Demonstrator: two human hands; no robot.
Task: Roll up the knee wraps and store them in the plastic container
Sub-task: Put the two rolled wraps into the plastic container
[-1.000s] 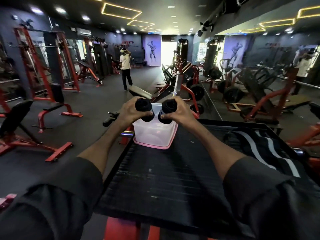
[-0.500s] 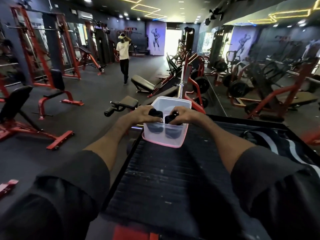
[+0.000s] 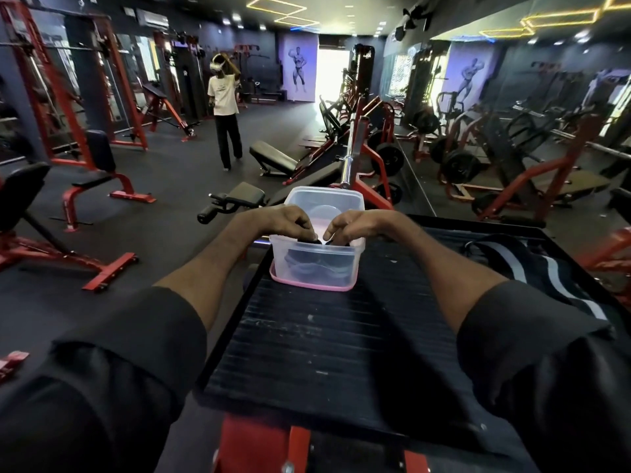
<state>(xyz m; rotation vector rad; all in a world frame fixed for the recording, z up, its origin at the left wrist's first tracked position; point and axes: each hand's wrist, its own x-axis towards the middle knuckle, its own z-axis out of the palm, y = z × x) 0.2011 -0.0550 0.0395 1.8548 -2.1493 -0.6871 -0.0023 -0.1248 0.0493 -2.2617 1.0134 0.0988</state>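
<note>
- Holding two rolled wraps [image 3: 321,264] low inside the box [image 3: 300,199] so they fit side by side.
- Both the left hand [image 3: 283,221] and the right hand [image 3: 355,224] pinch one each with bent fingers.

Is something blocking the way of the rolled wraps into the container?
Nothing visible. The container has no lid on, and the left hand and right hand hold the rolls inside it.

Smooth translucent plastic container [image 3: 326,196] on ribbed matt platform [image 3: 324,343].
</note>
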